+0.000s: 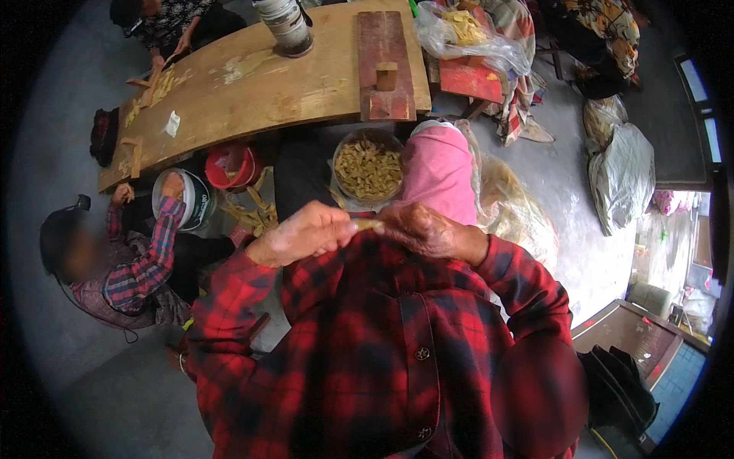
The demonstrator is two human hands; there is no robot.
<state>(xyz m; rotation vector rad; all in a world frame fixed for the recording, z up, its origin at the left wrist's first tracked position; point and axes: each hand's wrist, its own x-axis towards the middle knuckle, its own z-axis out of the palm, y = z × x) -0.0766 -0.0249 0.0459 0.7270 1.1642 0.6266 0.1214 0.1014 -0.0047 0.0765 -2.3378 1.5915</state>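
Observation:
In front of my chest, my left hand (306, 233) pinches one end of a small yellowish strip (368, 225) between thumb and fingers. My right hand (428, 231) closes on the strip's other end, so the two hands nearly meet. Just beyond them sits a round metal bowl (334, 170) of many short yellow-brown pieces (368, 168). A pink cloth (440, 170) covers my knee to the right of the bowl. What the strip is made of, I cannot tell.
A long wooden table (222, 92) stretches across the far side, bearing a red-brown board (371, 46) and a stained white pail (284, 27). At left, a co-worker (130, 268) reaches into a white bucket (200, 203) beside a red bucket (232, 166). Plastic bags (520, 210) lie at right.

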